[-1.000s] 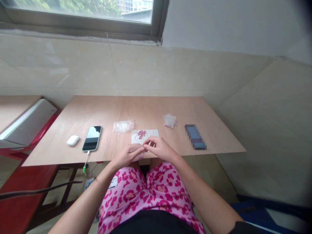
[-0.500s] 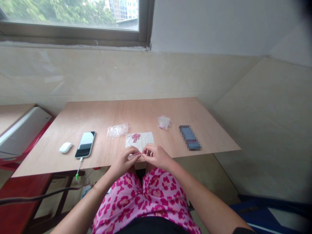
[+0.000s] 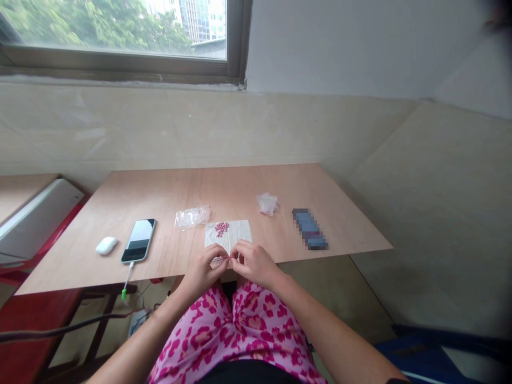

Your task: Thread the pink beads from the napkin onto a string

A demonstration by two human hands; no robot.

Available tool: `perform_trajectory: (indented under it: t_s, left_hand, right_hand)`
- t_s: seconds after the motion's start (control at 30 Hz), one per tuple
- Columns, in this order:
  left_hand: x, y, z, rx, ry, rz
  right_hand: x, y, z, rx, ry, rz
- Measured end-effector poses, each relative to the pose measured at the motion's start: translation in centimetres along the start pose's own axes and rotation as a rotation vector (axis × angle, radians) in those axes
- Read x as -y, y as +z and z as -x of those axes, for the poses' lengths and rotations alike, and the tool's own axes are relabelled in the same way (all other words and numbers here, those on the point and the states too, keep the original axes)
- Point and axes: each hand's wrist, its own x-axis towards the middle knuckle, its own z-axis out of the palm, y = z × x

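At the table's front edge, my left hand and my right hand meet with thumbs and fingers pinched together. Between the left fingers shows a thin, pale item with a pinkish line; it is too small to name, and the fingers cover most of it. The right fingertips press at its right end, and what they grip is hidden. Just beyond the hands lies a white tissue. Several small pink beads are gathered on its left half.
On the wooden table lie a crumpled clear plastic bag, a stack of small clear bags, and a blurred-out dark phone. Farther left are a phone with its charging cable hanging over the edge and a white earbud case.
The view has tilted slightly, so everything sits a little lower. Both hands stay together in their pinch, with the fingers shifted only slightly. The beads and other table items have not moved.
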Motion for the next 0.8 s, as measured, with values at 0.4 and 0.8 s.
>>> perform_trajectory:
  t_s: [0.4, 0.8]
  left_hand:
    - [0.2, -0.1, -0.2, 0.038, 0.009, 0.011]
    - [0.1, 0.0, -0.1, 0.077, 0.027, -0.102]
  right_hand:
    - [-0.5, -1.8, -0.2, 0.105, -0.087, -0.004]
    - [-0.4, -2.3, -0.2, 0.121, -0.096, 0.045]
